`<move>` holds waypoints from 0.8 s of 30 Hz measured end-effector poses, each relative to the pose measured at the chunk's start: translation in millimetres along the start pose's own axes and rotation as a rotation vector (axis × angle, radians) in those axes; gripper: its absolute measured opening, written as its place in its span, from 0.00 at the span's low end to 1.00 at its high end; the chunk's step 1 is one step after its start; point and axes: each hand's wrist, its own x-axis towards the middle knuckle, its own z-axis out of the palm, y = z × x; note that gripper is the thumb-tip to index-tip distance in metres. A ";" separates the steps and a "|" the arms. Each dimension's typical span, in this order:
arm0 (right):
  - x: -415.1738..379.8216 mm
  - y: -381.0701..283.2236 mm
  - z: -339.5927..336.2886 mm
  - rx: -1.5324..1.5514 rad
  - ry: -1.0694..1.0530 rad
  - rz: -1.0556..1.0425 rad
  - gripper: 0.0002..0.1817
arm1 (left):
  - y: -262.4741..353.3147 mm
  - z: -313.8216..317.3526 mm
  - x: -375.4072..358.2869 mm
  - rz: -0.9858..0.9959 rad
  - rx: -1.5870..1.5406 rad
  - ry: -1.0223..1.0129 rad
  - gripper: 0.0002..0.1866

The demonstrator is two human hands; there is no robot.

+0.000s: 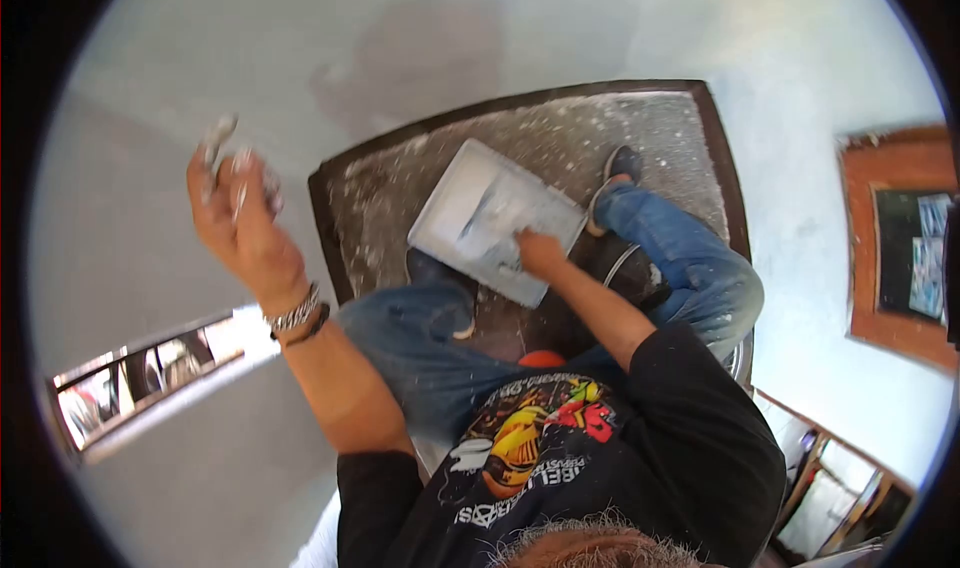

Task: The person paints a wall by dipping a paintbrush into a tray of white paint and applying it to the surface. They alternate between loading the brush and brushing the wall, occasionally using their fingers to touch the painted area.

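Note:
My left hand is raised at the left in front of a pale wall. Whitish paste coats its fingers; the index finger stretches upward and the others are partly bent, with no tool visible in them. Bracelets circle that wrist. Between my legs sits a pale rectangular tray, tilted in view, smeared inside with white-grey paste and marked by a dark streak. My right hand reaches over the tray's near right part. Its fingers are curled close to the paste, and what they grip, if anything, I cannot make out.
A speckled, dark-edged floor surface lies under the tray and my shoes. The pale wall bears a shadow. At the right is a wooden frame; at lower left a slatted opening. A red-orange object shows near my lap.

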 end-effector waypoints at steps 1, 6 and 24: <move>-4.5 -9.0 -2.6 0.032 -0.038 0.013 0.19 | 0.9 2.1 1.0 -0.001 -0.015 0.001 0.17; -4.8 -3.9 1.8 0.161 0.011 0.040 0.19 | 1.5 8.3 -0.4 -0.013 -0.015 0.004 0.16; 38.9 -36.6 -22.6 -0.268 0.138 -0.289 0.17 | -13.6 -6.0 5.3 0.101 0.018 0.018 0.15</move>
